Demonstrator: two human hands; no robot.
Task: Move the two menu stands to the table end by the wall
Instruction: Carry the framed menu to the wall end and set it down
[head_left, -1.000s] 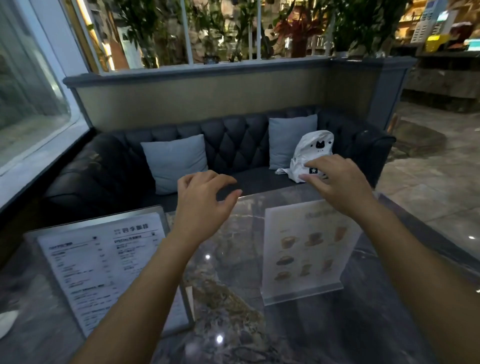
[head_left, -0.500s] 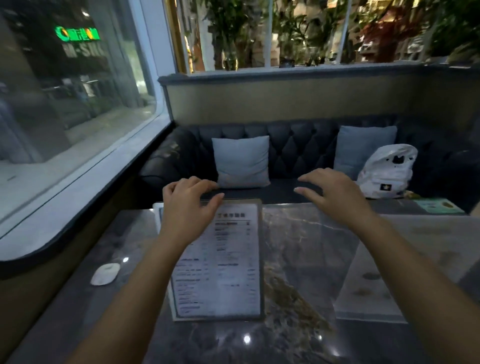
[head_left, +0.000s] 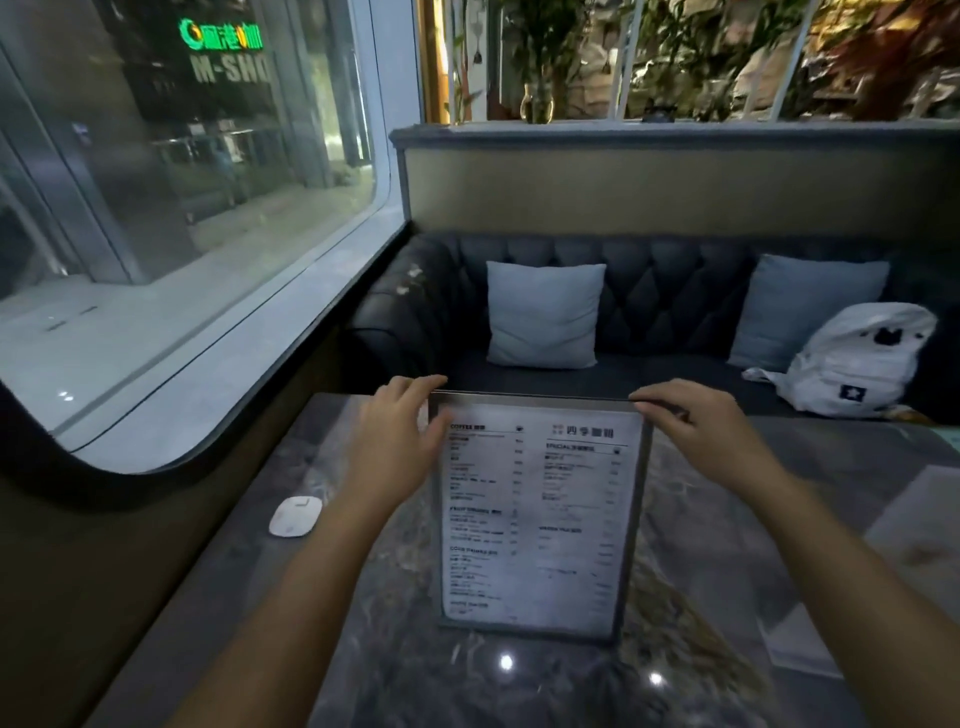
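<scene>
I see left hand (head_left: 400, 441) and right hand (head_left: 691, 431) – both pinching menu stand (head_left: 535, 514) top corners | stand upright on table (head_left: 363, 649) – second stand (head_left: 852, 587) right

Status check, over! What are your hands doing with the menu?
Left hand and right hand at framed menu stand top corners. Stand upright on table. White puck sits wall-side.

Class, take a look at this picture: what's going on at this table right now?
A person is reaching with both hands for the top corners of a framed menu stand standing upright on a marble table. The left hand is at the upper left corner, the right hand at the upper right. A second, clear stand sits at the right edge, untouched. A small white object lies beside the window.
</scene>
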